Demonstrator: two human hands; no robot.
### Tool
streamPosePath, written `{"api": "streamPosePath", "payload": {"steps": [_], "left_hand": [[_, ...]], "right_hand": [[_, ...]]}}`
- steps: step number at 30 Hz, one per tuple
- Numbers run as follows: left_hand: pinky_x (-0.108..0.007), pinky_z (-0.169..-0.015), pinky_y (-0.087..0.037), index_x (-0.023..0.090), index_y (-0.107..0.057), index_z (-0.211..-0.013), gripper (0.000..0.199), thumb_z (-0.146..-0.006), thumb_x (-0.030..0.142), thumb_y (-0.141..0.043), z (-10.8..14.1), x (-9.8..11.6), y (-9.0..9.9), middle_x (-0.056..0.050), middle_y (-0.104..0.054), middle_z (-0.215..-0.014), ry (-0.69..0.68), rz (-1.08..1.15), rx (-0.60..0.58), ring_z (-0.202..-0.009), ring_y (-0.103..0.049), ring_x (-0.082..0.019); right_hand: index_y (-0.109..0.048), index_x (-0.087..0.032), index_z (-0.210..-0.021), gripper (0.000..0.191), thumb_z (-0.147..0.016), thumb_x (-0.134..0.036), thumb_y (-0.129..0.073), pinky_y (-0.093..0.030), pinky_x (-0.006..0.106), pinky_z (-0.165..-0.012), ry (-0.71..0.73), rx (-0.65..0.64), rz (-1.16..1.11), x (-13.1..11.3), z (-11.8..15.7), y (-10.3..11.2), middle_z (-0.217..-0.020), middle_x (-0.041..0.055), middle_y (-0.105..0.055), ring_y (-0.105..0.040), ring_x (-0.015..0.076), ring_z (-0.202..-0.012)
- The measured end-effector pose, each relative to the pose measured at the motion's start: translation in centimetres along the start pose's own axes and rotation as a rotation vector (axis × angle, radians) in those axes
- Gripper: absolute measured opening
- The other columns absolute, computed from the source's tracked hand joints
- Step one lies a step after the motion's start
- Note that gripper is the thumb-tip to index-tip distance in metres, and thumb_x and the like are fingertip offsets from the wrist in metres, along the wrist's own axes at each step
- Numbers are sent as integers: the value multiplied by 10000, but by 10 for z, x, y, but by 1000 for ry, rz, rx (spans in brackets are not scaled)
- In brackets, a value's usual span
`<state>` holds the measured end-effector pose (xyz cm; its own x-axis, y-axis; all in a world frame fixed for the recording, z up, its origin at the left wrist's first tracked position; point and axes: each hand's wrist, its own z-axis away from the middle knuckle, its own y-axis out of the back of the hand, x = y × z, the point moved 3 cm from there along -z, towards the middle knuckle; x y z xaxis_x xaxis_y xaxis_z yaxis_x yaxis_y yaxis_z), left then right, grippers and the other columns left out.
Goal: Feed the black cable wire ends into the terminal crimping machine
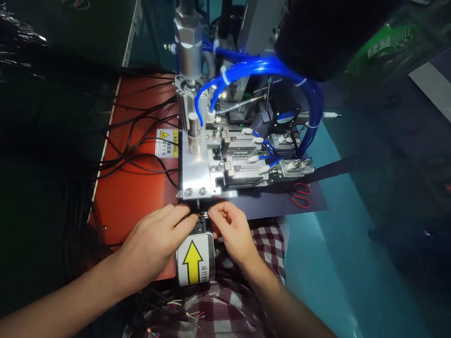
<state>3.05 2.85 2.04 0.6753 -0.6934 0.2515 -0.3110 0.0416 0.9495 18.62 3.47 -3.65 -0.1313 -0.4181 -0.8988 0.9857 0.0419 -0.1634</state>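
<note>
One small fitting (205, 216) lies between the right hand (233, 229), pinching it, and left hand (157, 236), grip unclear.

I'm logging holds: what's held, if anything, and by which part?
It cannot be told: left hand and right hand nearly meet by the arrow label, fingertips unclear.

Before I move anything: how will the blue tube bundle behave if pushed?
Likely springy, not limp: the blue tube bundle holds an arch above the metal cylinders. It should shift mostly as one, since white ties cinch it.
</note>
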Motion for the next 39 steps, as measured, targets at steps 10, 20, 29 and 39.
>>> {"api": "streamPosePath", "payload": {"steps": [10, 20, 29, 39], "left_hand": [[-350, -546, -442, 113, -637, -953, 250, -899, 112, -393, -5, 1, 5, -90, -610, -798, -51, -96, -2, -644, -510, -218], [-358, -618, -506, 76, -581, -1097, 311, -792, 32, -539, -4, 6, 3, -112, -581, -892, 22, -127, -203, -768, -505, -245], [-358, -618, -500, 86, -604, -994, 264, -775, -24, -506, -2, 7, 3, -108, -592, -899, 22, -151, -191, -751, -513, -238], [-355, -593, -475, 96, -596, -1023, 251, -795, 24, -517, -3, 7, 2, -86, -569, -867, 68, -161, -233, -732, -504, -237]], "right_hand": [[-508, -180, -692, 277, -762, -415, -639, -281, 219, -465, -46, -12, -170, 7, -3, -3, -466, -86, -465, -381, 66, -421], [-514, -173, -697, 283, -745, -406, -666, -277, 215, -482, -102, -35, -226, 10, -3, -3, -502, -85, -479, -381, 57, -434], [-514, -177, -695, 291, -735, -423, -663, -298, 224, -479, -67, 5, -165, 7, -2, -4, -504, -83, -475, -406, 68, -439], [-495, -188, -704, 304, -744, -452, -642, -345, 231, -489, -70, -11, -142, 2, -1, -4, -503, -73, -498, -457, 86, -442]]}}
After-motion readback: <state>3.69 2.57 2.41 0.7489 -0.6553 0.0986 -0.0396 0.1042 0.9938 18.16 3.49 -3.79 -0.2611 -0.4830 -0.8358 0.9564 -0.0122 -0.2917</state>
